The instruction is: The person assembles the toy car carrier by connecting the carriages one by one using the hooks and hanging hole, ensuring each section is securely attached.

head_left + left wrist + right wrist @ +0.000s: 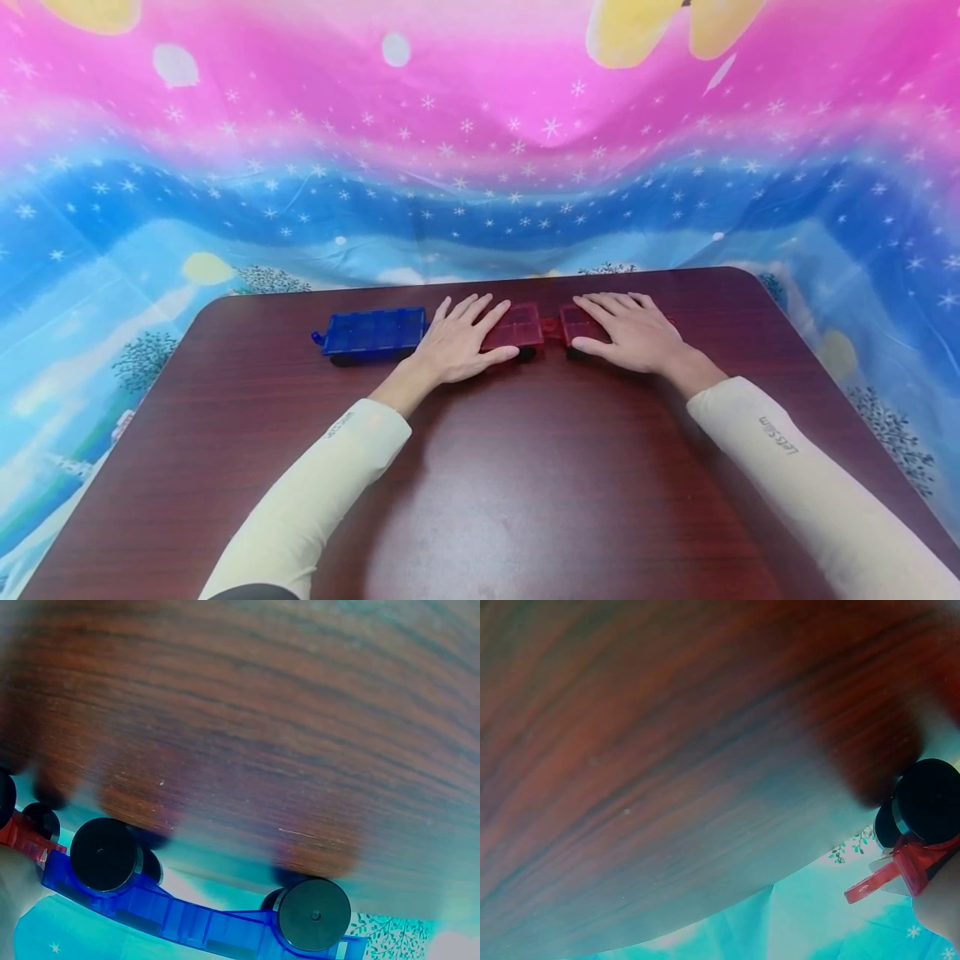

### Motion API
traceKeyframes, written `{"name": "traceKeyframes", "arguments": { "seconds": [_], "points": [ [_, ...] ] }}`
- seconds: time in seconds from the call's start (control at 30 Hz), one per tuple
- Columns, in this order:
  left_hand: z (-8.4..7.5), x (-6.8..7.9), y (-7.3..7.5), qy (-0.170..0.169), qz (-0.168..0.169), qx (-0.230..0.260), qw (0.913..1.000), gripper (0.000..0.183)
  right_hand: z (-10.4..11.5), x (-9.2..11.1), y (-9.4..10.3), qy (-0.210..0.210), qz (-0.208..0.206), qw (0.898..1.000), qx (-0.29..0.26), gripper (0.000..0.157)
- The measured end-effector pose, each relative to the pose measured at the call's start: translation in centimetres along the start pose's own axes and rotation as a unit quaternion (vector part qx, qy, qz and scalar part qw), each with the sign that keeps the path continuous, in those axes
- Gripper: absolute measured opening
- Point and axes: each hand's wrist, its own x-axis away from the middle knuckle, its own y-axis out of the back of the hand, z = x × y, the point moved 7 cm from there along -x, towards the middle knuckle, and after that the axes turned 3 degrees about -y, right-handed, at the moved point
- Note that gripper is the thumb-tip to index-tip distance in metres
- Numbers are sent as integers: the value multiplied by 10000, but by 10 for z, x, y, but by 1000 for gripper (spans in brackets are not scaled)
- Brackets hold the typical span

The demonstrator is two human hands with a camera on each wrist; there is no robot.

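A row of toy wagons with black wheels stands on the table: a translucent blue wagon (375, 333) at the left, then a red wagon (529, 323), then another red wagon (576, 320). Fingers spread, my left hand (456, 340) rests over the middle red wagon and hides its left part. My right hand (636, 335) lies flat across the right-hand red wagon, covering most of it. Between the two red ones a red coupling shows. In the left wrist view, the blue wagon (210, 922) meets a red wagon's end (30, 844). A red hook (874, 883) juts out in the right wrist view.
The dark wood-grain table (480, 483) has rounded far corners. Behind it hangs a pink and blue cloth (480, 167) with snowflakes. Pale sleeves (315, 492) cover both forearms. The blue wagon's hook (318, 338) points left.
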Motion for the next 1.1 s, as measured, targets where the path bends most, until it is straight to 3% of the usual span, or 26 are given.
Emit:
{"name": "traceKeyframes", "arguments": {
  "seconds": [1.1],
  "points": [
    [-1, 0, 2, -52, 137, -232, 9996, 88, -2, 1, -2, -7, 24, 10000, 4, 91]
  ]
}}
